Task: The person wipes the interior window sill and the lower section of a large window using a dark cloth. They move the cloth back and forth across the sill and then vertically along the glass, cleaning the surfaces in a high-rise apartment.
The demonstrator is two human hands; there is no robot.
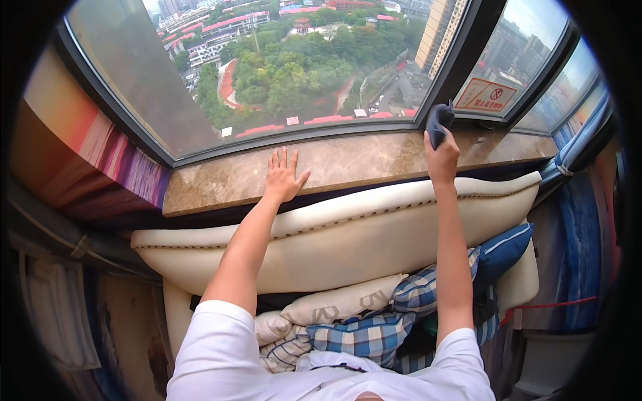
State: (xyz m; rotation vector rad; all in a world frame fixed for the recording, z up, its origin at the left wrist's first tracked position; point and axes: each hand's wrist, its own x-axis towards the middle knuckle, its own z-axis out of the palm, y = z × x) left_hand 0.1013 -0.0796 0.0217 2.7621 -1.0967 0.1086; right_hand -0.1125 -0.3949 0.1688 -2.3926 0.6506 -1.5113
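Observation:
My right hand (443, 158) grips a bunched dark blue cloth (440, 120). The cloth is up against the dark window frame (441, 75), at the post between the large pane and a narrower one. On the brown marble windowsill (361, 153) my left hand (284, 175) lies palm down with its fingers spread, holding nothing. Below both forearms runs the cream padded sofa back (346, 235), edged with a row of dark studs. The large window pane (301, 65) rises beyond the sill.
Checked cushions (361, 333), a pale patterned cushion (346, 301) and a dark blue pillow (501, 253) are heaped on the sofa. A tied blue curtain (582, 135) hangs at the right. On the right pane is a warning sticker (485, 95). A red cord (556, 304) stretches at lower right.

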